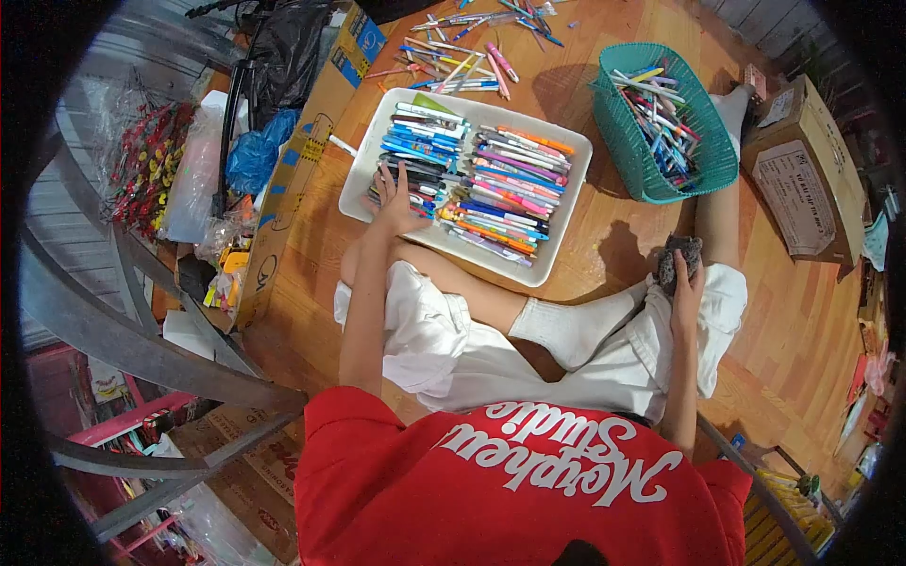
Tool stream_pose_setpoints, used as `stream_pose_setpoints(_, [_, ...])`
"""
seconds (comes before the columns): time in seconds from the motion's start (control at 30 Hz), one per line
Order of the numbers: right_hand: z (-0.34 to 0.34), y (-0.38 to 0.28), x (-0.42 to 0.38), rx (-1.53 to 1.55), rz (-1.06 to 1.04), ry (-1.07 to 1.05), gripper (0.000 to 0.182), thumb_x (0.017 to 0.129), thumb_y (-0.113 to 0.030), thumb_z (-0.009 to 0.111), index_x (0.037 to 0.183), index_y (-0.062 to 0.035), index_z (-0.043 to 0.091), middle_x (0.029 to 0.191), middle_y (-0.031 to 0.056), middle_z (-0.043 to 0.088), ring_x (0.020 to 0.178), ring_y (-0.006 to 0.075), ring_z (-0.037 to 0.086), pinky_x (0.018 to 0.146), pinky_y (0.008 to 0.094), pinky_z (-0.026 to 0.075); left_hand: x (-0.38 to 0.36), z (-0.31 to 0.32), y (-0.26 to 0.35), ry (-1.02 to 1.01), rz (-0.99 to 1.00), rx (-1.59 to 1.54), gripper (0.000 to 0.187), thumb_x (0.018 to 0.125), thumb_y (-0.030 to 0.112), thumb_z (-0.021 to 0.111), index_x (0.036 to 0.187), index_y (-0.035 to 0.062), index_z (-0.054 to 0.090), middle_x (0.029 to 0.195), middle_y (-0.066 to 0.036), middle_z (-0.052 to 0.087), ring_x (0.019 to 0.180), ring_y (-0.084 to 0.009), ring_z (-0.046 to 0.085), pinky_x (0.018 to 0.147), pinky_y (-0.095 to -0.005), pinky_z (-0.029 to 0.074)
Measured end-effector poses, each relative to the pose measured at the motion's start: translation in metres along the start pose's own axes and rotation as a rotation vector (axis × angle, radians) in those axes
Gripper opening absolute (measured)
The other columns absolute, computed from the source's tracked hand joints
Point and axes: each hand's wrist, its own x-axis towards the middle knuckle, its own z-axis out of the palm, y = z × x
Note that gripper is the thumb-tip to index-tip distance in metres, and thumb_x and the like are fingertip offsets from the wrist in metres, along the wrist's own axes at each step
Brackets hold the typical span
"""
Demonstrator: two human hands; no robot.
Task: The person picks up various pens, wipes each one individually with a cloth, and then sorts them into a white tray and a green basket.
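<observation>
Closest to the camera there's a red T-shirt (510,509) with white lettering, then white shorts (510,368), with the person sitting on a wood-look floor (764,349). One leg's folded in, so a white sock (576,332) ends up right in the middle.

Right hand (687,283) is by the right knee, fingers closed around a dark grey cloth-looking lump (676,264) (can't really tell what it is). Left hand (401,208) is over the left side of a white tray (578,184), fingers loosely spread on some dark pens, and I can't see it gripping any.

The pens (514,179) fill that tray in two columns, mostly lying sideways: blues and blacks on the left, lots of pink, orange and purple on the right. To the right of the tray is a green basket (623,151) with a jumble of pens inside, next to the outstretched leg. A cardboard box (793,198) sits further right. Past the tray, loose pens (453,68) are scattered on the floor.
</observation>
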Motion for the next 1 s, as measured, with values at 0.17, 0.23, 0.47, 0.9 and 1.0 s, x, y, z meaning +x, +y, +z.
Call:
stream_pose_setpoints(0.17, [0.001, -0.001, 0.000, -0.023, -0.020, 0.027, 0.028, 0.091, -0.018, 0.057, 0.112, 0.0000, 0.054, 0.100, 0.0054, 0.060, 0.088, 0.0122, 0.057, 0.077, 0.0253, 0.045, -0.002, 0.009, -0.042, 0.313, -0.012, -0.238, 0.083, 0.067, 0.030, 0.071, 0.134, 0.0056, 0.029, 0.132, -0.024, 0.036, 0.124, -0.0407, 0.033, 0.101, -0.0613, 0.022])
stream_pose_setpoints(0.23, [0.001, 0.002, 0.001, -0.021, -0.019, 0.022, 0.029, 0.091, -0.019, 0.057, 0.113, -0.0001, 0.054, 0.100, 0.0055, 0.060, 0.088, 0.0123, 0.057, 0.077, 0.0256, 0.046, -0.010, 0.005, -0.045, 0.378, -0.070, -0.186, 0.053, 0.074, 0.026, 0.065, 0.117, 0.0000, 0.049, 0.118, -0.022, 0.051, 0.111, -0.0389, 0.048, 0.098, -0.0570, 0.031])
stream_pose_setpoints(0.47, [0.002, 0.001, 0.000, 0.009, 0.003, -0.005, 0.028, 0.092, -0.018, 0.056, 0.114, -0.0012, 0.053, 0.100, 0.0055, 0.060, 0.086, 0.0121, 0.058, 0.073, 0.0253, 0.048, -0.016, 0.010, -0.033, 0.409, -0.042, 0.197, 0.024, 0.076, 0.024, 0.062, 0.082, 0.0013, 0.064, 0.098, -0.018, 0.058, 0.097, -0.0351, 0.056, 0.083, -0.0489, 0.045])
stream_pose_setpoints(0.9, [-0.003, 0.010, 0.004, 0.019, -0.036, -0.037, 0.026, 0.092, -0.017, 0.054, 0.112, -0.0006, 0.053, 0.098, 0.0061, 0.061, 0.084, 0.0125, 0.059, 0.072, 0.0252, 0.048, -0.027, -0.001, -0.007, 0.523, 0.224, -0.165, 0.029, 0.076, 0.021, 0.068, 0.097, 0.0042, 0.057, 0.098, -0.014, 0.056, 0.096, -0.0326, 0.053, 0.080, -0.0465, 0.043])
stream_pose_setpoints(1.0, [0.000, 0.005, 0.002, -0.002, -0.049, -0.043, 0.025, 0.092, -0.017, 0.054, 0.111, -0.0004, 0.053, 0.097, 0.0063, 0.061, 0.083, 0.0125, 0.059, 0.072, 0.0247, 0.048, -0.026, -0.014, 0.020, 0.672, 0.321, -0.131, 0.044, 0.080, 0.025, 0.064, 0.116, 0.0030, 0.050, 0.114, -0.018, 0.050, 0.110, -0.0327, 0.047, 0.090, -0.0447, 0.039])
